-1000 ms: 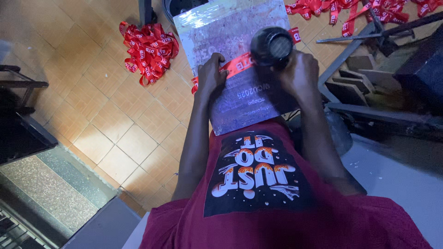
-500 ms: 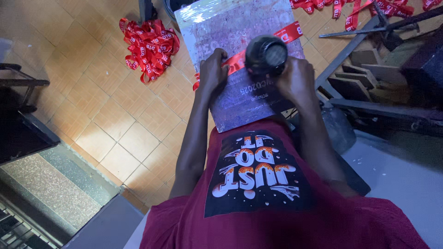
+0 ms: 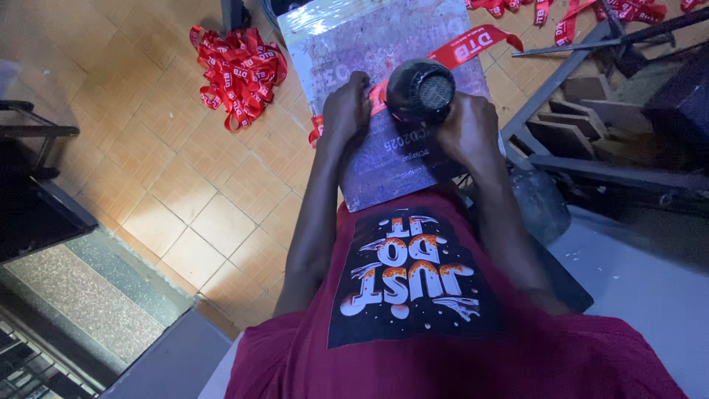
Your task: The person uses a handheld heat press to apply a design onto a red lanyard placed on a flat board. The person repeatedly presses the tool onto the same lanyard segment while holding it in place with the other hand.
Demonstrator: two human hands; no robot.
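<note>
Ribbon (image 3: 464, 49) red, long axis diagonal across printed board (image 3: 384, 96) on lap, toward far right corner. Left hand (image 3: 346, 112) pins its near end; right hand (image 3: 465, 129) grasps black blower (image 3: 421, 89) just above it.

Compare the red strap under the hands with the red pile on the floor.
The flat red printed strap lies stretched as one band across the grey board; the heap of red straps is many, tangled in loops. The strap is pinned by the left hand, beside the black dryer held in the right hand; the heap lies untouched on the tiled floor. Both are red with white print.
</note>
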